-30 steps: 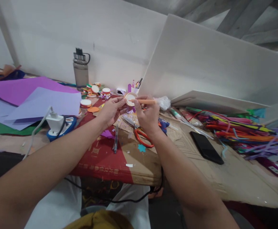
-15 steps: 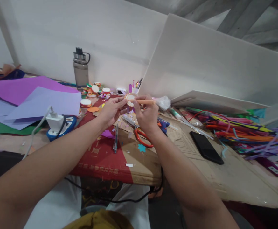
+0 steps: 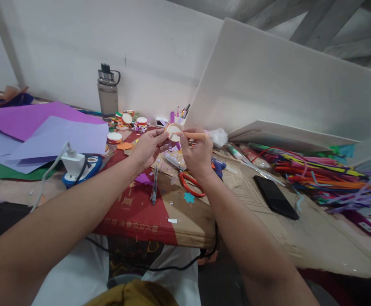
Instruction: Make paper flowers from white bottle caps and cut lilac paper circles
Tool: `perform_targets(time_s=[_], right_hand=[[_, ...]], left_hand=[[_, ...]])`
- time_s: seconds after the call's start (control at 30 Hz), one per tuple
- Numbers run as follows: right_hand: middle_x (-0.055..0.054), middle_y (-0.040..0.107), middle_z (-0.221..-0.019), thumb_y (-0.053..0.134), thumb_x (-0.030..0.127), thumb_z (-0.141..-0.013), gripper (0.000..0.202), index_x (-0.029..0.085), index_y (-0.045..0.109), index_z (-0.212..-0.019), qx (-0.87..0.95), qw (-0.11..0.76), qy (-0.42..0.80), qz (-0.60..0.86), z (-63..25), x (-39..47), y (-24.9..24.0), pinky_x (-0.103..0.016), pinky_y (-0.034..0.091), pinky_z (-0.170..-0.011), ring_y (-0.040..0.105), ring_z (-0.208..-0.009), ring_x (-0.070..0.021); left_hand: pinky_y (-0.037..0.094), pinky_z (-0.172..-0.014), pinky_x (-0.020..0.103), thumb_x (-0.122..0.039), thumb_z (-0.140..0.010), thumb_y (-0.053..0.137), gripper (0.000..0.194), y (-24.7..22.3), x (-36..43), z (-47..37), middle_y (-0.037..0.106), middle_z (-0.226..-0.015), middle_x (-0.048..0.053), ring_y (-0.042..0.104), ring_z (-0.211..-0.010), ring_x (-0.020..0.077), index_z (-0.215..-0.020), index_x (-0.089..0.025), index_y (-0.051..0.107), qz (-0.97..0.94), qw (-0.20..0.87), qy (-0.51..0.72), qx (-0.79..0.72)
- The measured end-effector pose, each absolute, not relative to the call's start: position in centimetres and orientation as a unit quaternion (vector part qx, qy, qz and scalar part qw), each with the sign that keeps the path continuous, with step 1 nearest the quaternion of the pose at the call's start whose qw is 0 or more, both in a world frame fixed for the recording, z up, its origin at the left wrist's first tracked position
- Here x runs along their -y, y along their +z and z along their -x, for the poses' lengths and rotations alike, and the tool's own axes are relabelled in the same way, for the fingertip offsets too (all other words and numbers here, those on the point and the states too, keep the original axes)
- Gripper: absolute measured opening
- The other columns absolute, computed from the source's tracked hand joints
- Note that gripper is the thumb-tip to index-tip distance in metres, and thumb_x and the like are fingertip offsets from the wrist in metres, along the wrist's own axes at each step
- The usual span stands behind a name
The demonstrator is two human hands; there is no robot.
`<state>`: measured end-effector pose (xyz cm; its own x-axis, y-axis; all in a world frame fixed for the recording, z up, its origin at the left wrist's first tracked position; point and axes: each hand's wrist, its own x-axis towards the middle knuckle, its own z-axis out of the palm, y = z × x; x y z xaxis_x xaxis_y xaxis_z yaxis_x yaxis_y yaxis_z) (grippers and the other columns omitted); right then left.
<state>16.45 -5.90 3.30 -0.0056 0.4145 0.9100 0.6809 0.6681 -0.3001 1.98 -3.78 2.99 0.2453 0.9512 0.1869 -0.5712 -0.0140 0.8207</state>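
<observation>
Head view: the left hand [image 3: 149, 148] has its fingers pinched on the edge of a round, white-faced disc with a pale rim [image 3: 173, 128]. The right hand [image 3: 198, 154] pinches a slim orange stick-shaped tool [image 3: 195, 136], tip over the disc; I can't tell if they touch. Orange-red-handled metal scissors [image 3: 182, 177] lie on the cardboard-covered bench [image 3: 192, 229] just below the right fingers.

Two hands [image 3: 150, 148] [image 3: 198, 155] are holding one disc [image 3: 174, 128] and one orange stick [image 3: 195, 136]; one bottle [image 3: 108, 95] is standing far left, one phone [image 3: 276, 197] lying right.
</observation>
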Motion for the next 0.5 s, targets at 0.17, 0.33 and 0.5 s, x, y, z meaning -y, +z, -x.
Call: perform_targets(time_s=[0.17,0.33,0.5], right_hand=[[-0.001,0.064,-0.075,0.056,0.035,-0.090,0.020,0.019,0.061,-0.079,0.705,0.583,-0.114,0.387,-16.45,5.90,3.36,-0.032,0.045,-0.070,0.057,-0.067,-0.0141],[-0.001,0.064,-0.076,0.056,0.034,-0.089,0.017,0.020,0.060,-0.080,0.706,0.582,-0.108,0.389,-16.44,5.92,3.33,-0.032,0.045,-0.069,0.057,-0.066,-0.0142],[-0.002,0.064,-0.075,0.055,0.034,-0.089,0.018,0.020,0.059,-0.078,0.713,0.571,-0.108,0.392,-16.35,6.00,3.26,-0.032,0.044,-0.068,0.057,-0.068,-0.0152]], left_hand=[[0.053,-0.070,0.023,-0.016,-0.079,0.070,0.009,3.28,3.98,-1.97,0.072,-0.085,0.005,0.066,-0.071,0.0102,-0.087,-0.011,0.068,-0.411,0.661,0.581,-0.238],[0.053,-0.072,0.024,-0.015,-0.079,0.070,0.008,3.18,3.71,-1.92,0.072,-0.085,0.006,0.067,-0.072,0.0110,-0.086,-0.011,0.067,-0.400,0.660,0.590,-0.237],[0.054,-0.077,0.026,-0.017,-0.078,0.071,0.012,2.96,3.37,-1.83,0.072,-0.087,0.006,0.068,-0.075,0.0116,-0.088,-0.012,0.066,-0.399,0.664,0.592,-0.222]])
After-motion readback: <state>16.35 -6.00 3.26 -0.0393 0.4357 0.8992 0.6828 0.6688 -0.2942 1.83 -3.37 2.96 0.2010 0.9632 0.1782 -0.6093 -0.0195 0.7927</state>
